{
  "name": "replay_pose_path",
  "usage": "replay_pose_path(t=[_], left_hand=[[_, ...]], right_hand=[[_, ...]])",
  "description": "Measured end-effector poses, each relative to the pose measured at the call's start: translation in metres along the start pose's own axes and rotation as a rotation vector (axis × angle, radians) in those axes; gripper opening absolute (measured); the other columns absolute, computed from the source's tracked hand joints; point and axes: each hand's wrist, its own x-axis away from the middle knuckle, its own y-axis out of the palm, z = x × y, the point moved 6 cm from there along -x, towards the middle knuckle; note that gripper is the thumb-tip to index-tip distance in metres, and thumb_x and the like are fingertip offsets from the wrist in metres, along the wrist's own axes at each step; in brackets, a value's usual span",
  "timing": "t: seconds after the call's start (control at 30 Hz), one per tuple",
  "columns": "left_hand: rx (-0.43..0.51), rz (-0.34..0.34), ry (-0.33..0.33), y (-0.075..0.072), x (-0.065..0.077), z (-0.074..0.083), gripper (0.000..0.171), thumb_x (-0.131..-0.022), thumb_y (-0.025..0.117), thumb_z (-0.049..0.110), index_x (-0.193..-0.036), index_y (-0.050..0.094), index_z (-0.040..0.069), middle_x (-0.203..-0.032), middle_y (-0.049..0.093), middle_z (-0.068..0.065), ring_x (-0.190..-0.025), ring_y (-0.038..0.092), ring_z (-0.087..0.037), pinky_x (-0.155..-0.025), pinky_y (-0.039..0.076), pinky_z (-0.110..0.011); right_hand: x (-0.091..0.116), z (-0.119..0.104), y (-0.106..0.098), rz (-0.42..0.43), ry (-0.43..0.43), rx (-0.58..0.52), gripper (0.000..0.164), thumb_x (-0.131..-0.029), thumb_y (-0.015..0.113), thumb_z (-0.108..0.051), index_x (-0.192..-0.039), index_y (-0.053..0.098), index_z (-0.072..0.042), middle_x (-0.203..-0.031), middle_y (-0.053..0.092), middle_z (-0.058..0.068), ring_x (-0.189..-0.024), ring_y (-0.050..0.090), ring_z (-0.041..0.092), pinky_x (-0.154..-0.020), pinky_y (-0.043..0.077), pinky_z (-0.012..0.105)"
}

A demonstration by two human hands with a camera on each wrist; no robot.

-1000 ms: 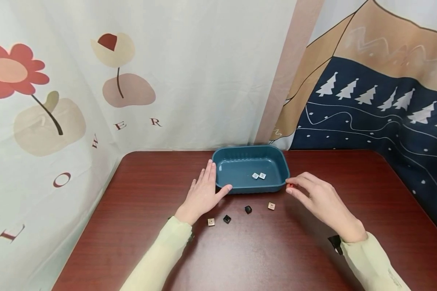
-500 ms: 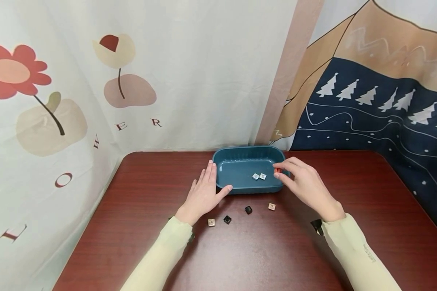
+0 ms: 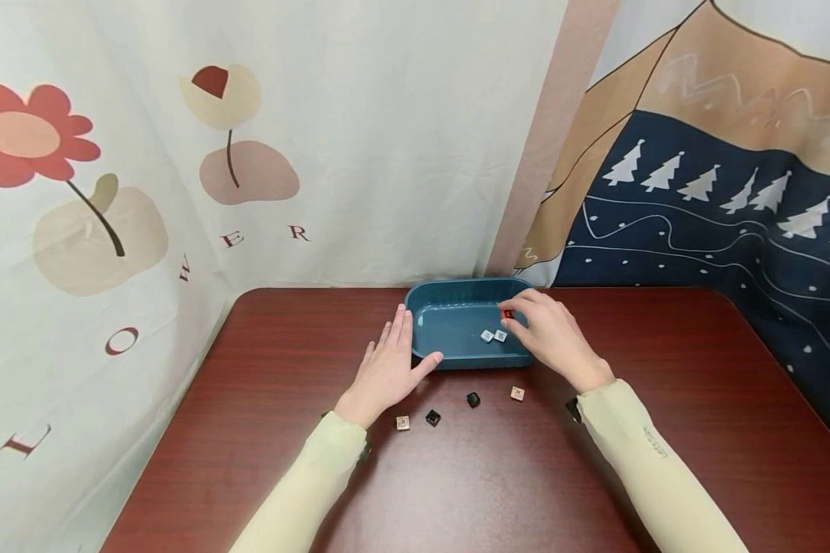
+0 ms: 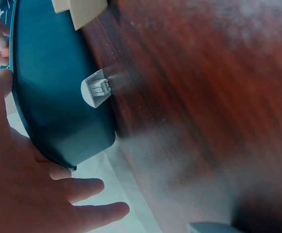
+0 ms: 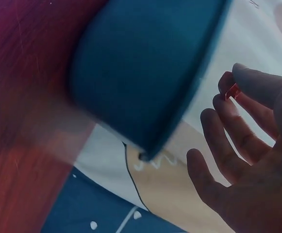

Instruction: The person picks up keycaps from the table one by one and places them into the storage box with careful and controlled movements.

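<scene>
My right hand (image 3: pixel 553 334) pinches a red keycap (image 3: pixel 506 313) between thumb and fingertips, above the right side of a blue tray (image 3: pixel 449 361). Inside that tray lie two white keycaps, one (image 3: pixel 487 336) beside the other (image 3: pixel 501 336). With fingers extended, my left hand (image 3: pixel 382 376) rests against the tray's left rim. In the right wrist view the red keycap (image 5: pixel 230 90) shows between thumb and finger. The left wrist view has a pale grey keycap (image 4: pixel 96 88), underside showing, by the tray's outer wall (image 4: pixel 53 87).
In front of the tray, a beige keycap (image 3: pixel 403 423), a black keycap (image 3: pixel 433 418), another black keycap (image 3: pixel 473 399) and another beige keycap (image 3: pixel 517 394) lie on the brown table (image 3: pixel 456 491). A printed curtain (image 3: pixel 387 153) hangs behind the table.
My right hand has moved left from beside the tray's right rim to above its inside, carrying the red keycap. My left hand stays at the left rim.
</scene>
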Motion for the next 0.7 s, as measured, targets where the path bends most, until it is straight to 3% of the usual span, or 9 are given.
replay_pose_path(t=[0.37, 0.7], left_hand=[[0.004, 0.001, -0.005, -0.001, 0.001, 0.001, 0.100, -0.100, 0.047, 0.071, -0.166, 0.009, 0.006, -0.174, 0.003, -0.007, -0.156, 0.020, -0.038, -0.118, 0.024, -0.066], [0.009, -0.008, -0.006, 0.000, 0.002, 0.001, 0.101, -0.099, 0.044, 0.073, -0.166, 0.007, 0.007, -0.174, 0.000, -0.005, -0.157, 0.019, -0.037, -0.119, 0.024, -0.065]], right_hand=[[-0.022, 0.006, 0.028, -0.075, 0.007, 0.045, 0.026, -0.093, 0.079, -0.013, -0.118, 0.077, -0.004, -0.114, 0.069, 0.012, -0.097, 0.064, 0.027, -0.079, 0.055, 0.044], [-0.031, 0.009, 0.045, -0.163, -0.049, 0.147, 0.015, -0.094, 0.075, -0.008, -0.107, 0.079, -0.005, -0.103, 0.069, 0.011, -0.091, 0.064, 0.027, -0.076, 0.056, 0.045]])
